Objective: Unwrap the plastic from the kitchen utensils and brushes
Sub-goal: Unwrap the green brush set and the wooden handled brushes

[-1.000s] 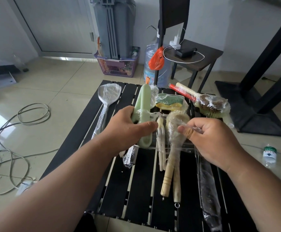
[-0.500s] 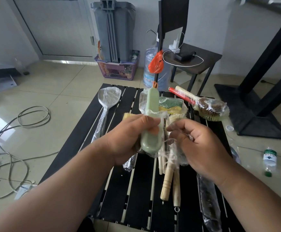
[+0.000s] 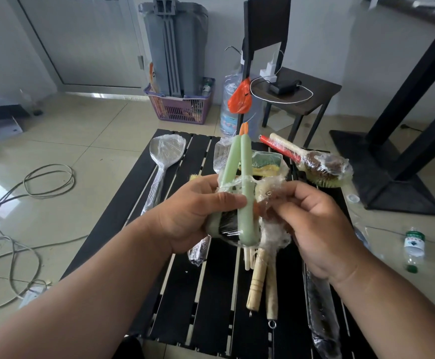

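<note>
Now green brush lifted upright off worktop; left hand grips it, right hand pinches loosened plastic wrap — peel under way.

Black slatted table, wrapped spatula, wooden-handled brushes, sponge

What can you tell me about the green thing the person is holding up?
The green utensil looks like pale green plastic, with two long arms that meet at the top, where an orange tip shows. It stands nearly upright above the black slatted table. Clear plastic wrap still clings around its lower half, and something dark shows between the arms there. The left hand grips its lower part, thumb across the front. The right hand pinches the wrap beside it.
</note>
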